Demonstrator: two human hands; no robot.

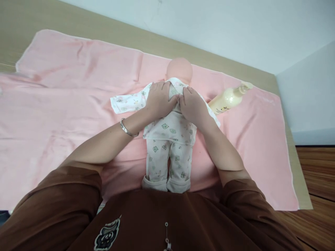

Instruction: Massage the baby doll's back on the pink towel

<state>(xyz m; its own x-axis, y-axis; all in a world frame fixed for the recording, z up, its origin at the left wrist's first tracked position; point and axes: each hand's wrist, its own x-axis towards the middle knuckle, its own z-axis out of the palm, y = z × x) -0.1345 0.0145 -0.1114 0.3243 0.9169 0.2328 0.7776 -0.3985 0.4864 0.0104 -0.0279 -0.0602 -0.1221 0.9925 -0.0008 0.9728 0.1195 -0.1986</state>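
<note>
A baby doll [170, 125] lies lengthwise in front of me on a pink cloth, its bald head [179, 70] pointing away. No face shows on it, so it seems to lie on its front. It wears a white printed top and matching trousers [157, 158]. My left hand [161, 101] rests flat on one side of its upper body, fingers stretched out. On the other side lies my right hand [193, 106], also flat, with the thumbs almost meeting in the middle. Neither hand grips anything. One printed sleeve [128, 103] reaches out to the left.
A pale yellow pump bottle [227, 100] lies tilted beside the doll on the right. The creased pink cloth [65, 115] covers much of the tan table [104, 29]. A white wall [222, 28] rises behind it, and wood flooring [318, 170] shows at right.
</note>
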